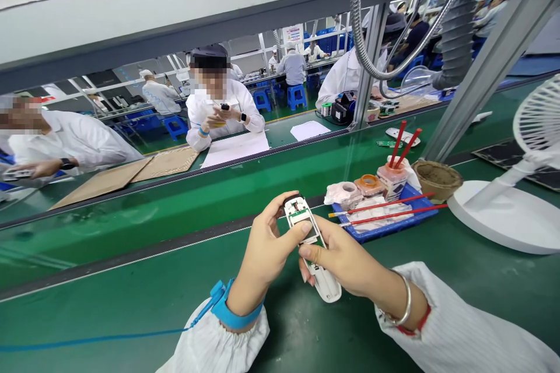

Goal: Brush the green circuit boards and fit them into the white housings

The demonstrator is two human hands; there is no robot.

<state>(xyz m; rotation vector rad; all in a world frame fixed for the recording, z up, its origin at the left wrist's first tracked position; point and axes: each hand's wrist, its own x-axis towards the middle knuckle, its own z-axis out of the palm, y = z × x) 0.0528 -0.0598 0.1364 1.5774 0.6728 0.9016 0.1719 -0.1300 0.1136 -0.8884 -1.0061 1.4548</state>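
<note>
Head view: the left hand [262,245] and right hand [345,259] grip a white device casing [303,214] above the green bench [306,332]; just right, a blue tray [371,235] holds small pots [370,185] and red-handled brushes [380,204].

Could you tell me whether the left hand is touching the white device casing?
Touching: the head view shows the left hand gripping the casing, thumb on its face.
</note>
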